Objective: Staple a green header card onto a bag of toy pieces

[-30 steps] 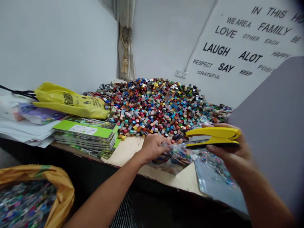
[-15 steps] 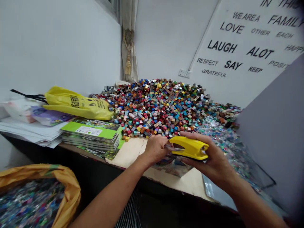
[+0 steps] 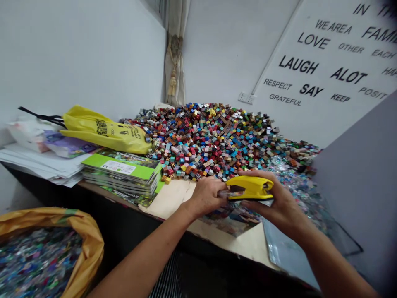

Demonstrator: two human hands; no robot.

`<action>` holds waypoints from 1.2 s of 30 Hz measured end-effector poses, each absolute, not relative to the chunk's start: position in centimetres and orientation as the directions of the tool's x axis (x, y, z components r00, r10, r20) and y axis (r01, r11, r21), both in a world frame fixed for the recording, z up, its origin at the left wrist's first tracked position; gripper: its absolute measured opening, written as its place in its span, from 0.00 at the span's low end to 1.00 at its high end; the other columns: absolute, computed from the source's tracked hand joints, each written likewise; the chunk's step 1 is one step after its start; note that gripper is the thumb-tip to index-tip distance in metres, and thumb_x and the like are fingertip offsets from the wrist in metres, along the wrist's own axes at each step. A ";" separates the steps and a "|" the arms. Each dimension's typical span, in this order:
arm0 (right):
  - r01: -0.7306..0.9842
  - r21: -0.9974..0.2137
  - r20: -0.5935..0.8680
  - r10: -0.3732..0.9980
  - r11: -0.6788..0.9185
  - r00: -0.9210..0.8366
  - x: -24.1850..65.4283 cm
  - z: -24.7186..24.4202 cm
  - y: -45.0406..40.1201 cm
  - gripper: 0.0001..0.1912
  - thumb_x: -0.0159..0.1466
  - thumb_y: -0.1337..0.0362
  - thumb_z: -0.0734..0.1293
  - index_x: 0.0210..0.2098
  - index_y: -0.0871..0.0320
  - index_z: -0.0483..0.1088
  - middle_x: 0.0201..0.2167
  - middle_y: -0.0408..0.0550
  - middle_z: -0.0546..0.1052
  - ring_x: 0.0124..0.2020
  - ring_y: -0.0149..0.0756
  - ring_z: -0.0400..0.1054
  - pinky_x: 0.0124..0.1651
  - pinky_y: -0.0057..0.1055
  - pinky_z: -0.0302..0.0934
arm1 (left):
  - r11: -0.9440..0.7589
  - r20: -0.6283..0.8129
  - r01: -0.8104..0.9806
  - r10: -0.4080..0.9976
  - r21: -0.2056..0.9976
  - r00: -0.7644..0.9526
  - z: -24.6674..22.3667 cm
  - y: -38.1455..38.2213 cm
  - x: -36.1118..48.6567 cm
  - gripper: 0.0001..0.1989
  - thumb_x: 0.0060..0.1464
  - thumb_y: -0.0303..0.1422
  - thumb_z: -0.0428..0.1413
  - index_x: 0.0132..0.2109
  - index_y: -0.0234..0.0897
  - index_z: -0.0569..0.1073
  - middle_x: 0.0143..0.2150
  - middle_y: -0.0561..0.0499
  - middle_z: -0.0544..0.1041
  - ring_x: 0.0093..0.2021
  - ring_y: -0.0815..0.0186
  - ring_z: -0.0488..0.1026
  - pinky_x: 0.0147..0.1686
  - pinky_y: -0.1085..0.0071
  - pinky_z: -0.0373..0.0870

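My right hand (image 3: pixel 279 207) is closed around a yellow stapler (image 3: pixel 249 188), thumb below and fingers over the top. The stapler's narrow front end points left, right beside my left hand (image 3: pixel 209 194). The fingers of that hand are bunched on the gathered top of a clear plastic bag (image 3: pixel 237 223), which hangs down over the front of the cardboard sheet (image 3: pixel 173 198). Colourful printed contents show dimly through the plastic. Whether the stapler's jaws are around the bag's top is hidden by my fingers.
A large heap of small coloured blocks (image 3: pixel 211 136) lies behind my hands. Clear plastic packets (image 3: pixel 291 182) spread to the right, near a flat clear bag (image 3: pixel 285 248). Stacked booklets (image 3: pixel 120 169), a yellow bag (image 3: pixel 105 130) and an orange sack (image 3: pixel 93 240) are at left.
The stapler has turned to lie more level, its front end still against my left hand. The bag below has shifted slightly right. My whole view has swung a little.
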State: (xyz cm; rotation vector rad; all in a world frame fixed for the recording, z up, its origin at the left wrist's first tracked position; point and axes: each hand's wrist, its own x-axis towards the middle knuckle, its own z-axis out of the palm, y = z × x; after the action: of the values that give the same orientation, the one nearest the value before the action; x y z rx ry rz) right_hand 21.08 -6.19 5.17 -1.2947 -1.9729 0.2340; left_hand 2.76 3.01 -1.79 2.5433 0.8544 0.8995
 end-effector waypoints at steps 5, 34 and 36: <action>0.732 -0.607 0.288 0.944 0.310 -0.160 20.7 6.7 -4.6 0.30 0.54 0.49 0.74 0.51 0.51 0.64 0.46 0.48 0.76 0.45 0.46 0.72 0.48 0.42 0.67 | -0.758 0.537 0.355 0.643 0.547 0.546 -1.9 2.6 2.3 0.04 0.49 0.32 0.56 0.29 0.37 0.70 0.27 0.54 0.70 0.31 0.66 0.65 0.31 0.70 0.56; 0.776 -0.627 0.215 0.972 0.063 0.095 20.4 4.7 -4.2 0.32 0.48 0.48 0.72 0.48 0.55 0.66 0.39 0.50 0.78 0.45 0.53 0.71 0.48 0.45 0.62 | -0.618 0.287 0.296 0.667 0.728 0.687 0.6 3.4 2.5 0.35 0.40 0.46 0.67 0.57 0.46 0.71 0.49 0.51 0.78 0.48 0.54 0.73 0.44 0.65 0.66; 0.782 -0.620 0.221 0.971 0.063 0.097 20.4 4.7 -4.1 0.32 0.48 0.48 0.72 0.48 0.55 0.66 0.38 0.50 0.78 0.45 0.53 0.71 0.47 0.45 0.62 | -0.586 0.259 0.297 0.681 0.754 0.685 0.7 3.2 2.7 0.33 0.42 0.45 0.66 0.56 0.47 0.71 0.46 0.54 0.79 0.46 0.55 0.75 0.42 0.66 0.67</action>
State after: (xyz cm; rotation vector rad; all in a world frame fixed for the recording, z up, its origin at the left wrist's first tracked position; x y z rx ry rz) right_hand 20.38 -4.08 4.69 -1.7579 -1.7237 0.3883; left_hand 2.70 3.23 0.70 2.1935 0.7466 0.7056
